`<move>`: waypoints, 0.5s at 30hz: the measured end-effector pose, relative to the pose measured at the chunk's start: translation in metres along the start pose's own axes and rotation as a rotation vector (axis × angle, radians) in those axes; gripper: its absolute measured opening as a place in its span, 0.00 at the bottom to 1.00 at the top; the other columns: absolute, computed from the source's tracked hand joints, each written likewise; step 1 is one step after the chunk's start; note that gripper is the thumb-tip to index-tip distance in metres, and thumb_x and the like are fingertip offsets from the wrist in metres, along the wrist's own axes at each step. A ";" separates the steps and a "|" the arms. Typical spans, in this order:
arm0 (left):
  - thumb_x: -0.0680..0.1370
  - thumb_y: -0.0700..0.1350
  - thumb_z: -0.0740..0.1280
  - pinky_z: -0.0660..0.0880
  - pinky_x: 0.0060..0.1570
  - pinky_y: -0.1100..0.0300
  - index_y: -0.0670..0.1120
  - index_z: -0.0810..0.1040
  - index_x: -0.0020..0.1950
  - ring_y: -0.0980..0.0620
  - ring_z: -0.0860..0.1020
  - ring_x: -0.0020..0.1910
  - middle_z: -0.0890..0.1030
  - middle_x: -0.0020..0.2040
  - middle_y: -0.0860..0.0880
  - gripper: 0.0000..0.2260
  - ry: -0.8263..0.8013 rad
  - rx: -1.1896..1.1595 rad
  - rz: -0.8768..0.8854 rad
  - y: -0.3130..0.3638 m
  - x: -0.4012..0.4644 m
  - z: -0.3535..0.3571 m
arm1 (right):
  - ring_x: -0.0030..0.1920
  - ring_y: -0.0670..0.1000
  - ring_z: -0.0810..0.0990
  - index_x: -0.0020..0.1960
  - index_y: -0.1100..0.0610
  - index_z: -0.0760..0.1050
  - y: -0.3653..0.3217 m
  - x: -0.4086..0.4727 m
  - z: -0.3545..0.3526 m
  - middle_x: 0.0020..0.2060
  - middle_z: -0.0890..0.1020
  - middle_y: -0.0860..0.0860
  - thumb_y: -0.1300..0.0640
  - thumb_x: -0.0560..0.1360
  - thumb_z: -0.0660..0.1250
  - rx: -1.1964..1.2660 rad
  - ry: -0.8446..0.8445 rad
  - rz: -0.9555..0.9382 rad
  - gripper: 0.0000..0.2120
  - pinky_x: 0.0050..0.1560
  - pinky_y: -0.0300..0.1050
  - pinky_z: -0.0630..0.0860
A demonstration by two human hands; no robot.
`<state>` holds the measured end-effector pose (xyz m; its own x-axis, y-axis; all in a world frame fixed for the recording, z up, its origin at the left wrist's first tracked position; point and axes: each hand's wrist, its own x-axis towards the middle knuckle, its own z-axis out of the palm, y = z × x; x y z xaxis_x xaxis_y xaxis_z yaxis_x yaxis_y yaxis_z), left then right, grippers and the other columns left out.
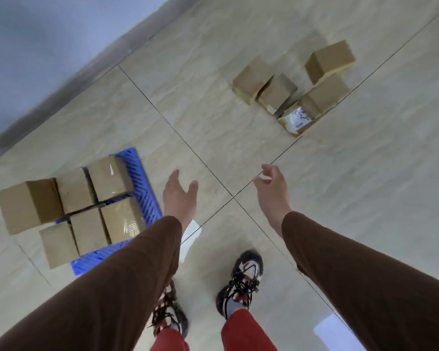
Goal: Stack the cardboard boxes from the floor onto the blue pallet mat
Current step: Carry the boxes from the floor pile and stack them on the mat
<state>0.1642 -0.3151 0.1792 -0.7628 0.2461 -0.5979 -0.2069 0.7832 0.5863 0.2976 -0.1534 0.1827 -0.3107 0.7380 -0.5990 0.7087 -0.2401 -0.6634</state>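
Left hand: my left hand (pixel 179 196) hangs over bare floor just beside the mat's near corner, fingers loose and spread, holding nothing.
Right hand: my right hand (pixel 273 184) is out ahead over the tile joint, fingers loosely curled, carrying nothing.
Boxes to fetch: four cardboard boxes (pixel 276 93) sit clustered on the floor (pixel 238 153) up ahead to my right, well apart from both hands; one carries a white label (pixel 299 117) on its near end, and the farthest box (pixel 330 60) rests partly on its neighbour.
Boxes already placed: six boxes (pixel 112 178) stand on the blue pallet mat (pixel 142 183) at my left, packed close; the big one (pixel 29 205) at the far left overhangs or sits off the mat edge, I cannot tell which.
Handling, my guess: small, stiff, plain cardboard, likely light; some faces look taped and glossy, so they may slip.
Where I'd hold: palms on two opposite side faces, squeezing across the width, or one hand under the base.
Risk: lifting the top box first seems safest; pulling a lower one could tip it.
Room: wide open tile lies between cluster and mat, nothing in the path but my own shoes (pixel 241 282).
Edges: the wall (pixel 36 46) runs behind the mat; a strip of mat shows bare on its right side.
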 end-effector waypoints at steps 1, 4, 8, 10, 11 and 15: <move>0.82 0.51 0.63 0.57 0.77 0.49 0.46 0.59 0.81 0.48 0.60 0.79 0.62 0.80 0.47 0.29 -0.021 0.003 0.006 0.012 -0.002 0.012 | 0.55 0.47 0.78 0.68 0.51 0.72 -0.002 0.009 -0.014 0.62 0.76 0.46 0.56 0.80 0.64 0.007 0.016 0.009 0.17 0.56 0.45 0.74; 0.82 0.51 0.62 0.58 0.77 0.49 0.46 0.58 0.81 0.48 0.60 0.79 0.62 0.80 0.48 0.29 -0.069 -0.006 0.023 0.049 0.000 0.038 | 0.51 0.43 0.77 0.65 0.47 0.72 -0.013 0.033 -0.043 0.61 0.75 0.45 0.55 0.80 0.64 0.028 0.057 0.011 0.15 0.53 0.45 0.74; 0.83 0.51 0.61 0.59 0.76 0.50 0.47 0.58 0.81 0.48 0.60 0.78 0.63 0.80 0.48 0.28 -0.104 -0.013 0.035 0.095 0.013 0.058 | 0.55 0.43 0.76 0.69 0.48 0.71 -0.036 0.063 -0.068 0.62 0.75 0.43 0.55 0.81 0.64 0.082 0.050 0.026 0.17 0.52 0.42 0.71; 0.83 0.51 0.62 0.60 0.76 0.51 0.48 0.59 0.81 0.49 0.61 0.78 0.64 0.79 0.48 0.27 -0.130 -0.010 0.043 0.118 0.020 0.067 | 0.56 0.42 0.76 0.70 0.48 0.71 -0.049 0.080 -0.082 0.62 0.74 0.43 0.55 0.82 0.63 0.104 0.050 0.033 0.17 0.51 0.41 0.71; 0.83 0.51 0.62 0.60 0.76 0.51 0.48 0.59 0.80 0.49 0.62 0.78 0.64 0.79 0.48 0.27 -0.140 0.001 0.048 0.129 0.025 0.073 | 0.56 0.42 0.76 0.70 0.48 0.71 -0.055 0.090 -0.089 0.62 0.74 0.42 0.55 0.82 0.63 0.112 0.055 0.030 0.17 0.50 0.41 0.71; 0.83 0.51 0.61 0.61 0.75 0.53 0.48 0.61 0.80 0.49 0.63 0.77 0.65 0.78 0.48 0.26 -0.166 0.069 0.085 0.171 0.044 0.099 | 0.56 0.46 0.77 0.67 0.49 0.72 -0.071 0.131 -0.117 0.61 0.75 0.44 0.56 0.81 0.63 0.150 0.098 0.031 0.14 0.50 0.41 0.72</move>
<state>0.1557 -0.1136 0.1990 -0.6630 0.3990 -0.6334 -0.0991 0.7919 0.6026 0.2809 0.0344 0.2034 -0.2218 0.7852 -0.5782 0.6120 -0.3495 -0.7094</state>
